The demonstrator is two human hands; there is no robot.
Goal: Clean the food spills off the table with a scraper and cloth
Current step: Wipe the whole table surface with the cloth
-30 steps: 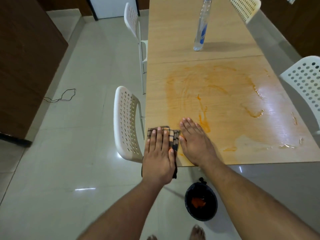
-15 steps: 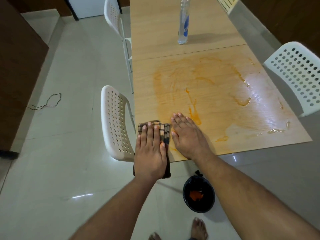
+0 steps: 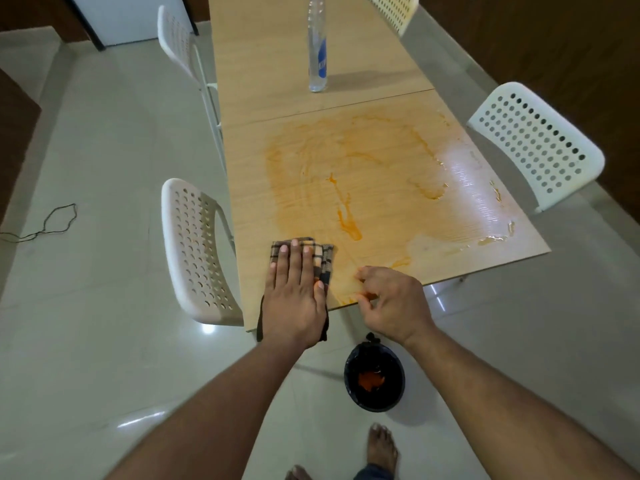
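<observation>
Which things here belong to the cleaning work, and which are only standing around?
Part of the job:
- checked cloth under the flat left hand
- orange spill smeared on the table
- black bin on the floor, with orange waste inside

Just lying about:
- clear bottle, upright
- white chairs
- black cord on the floor

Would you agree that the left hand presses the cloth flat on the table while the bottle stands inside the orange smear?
Not quite. The left hand does press the cloth flat on the table, but the head view shows the bottle standing beyond the orange smear, on clean wood.
</observation>
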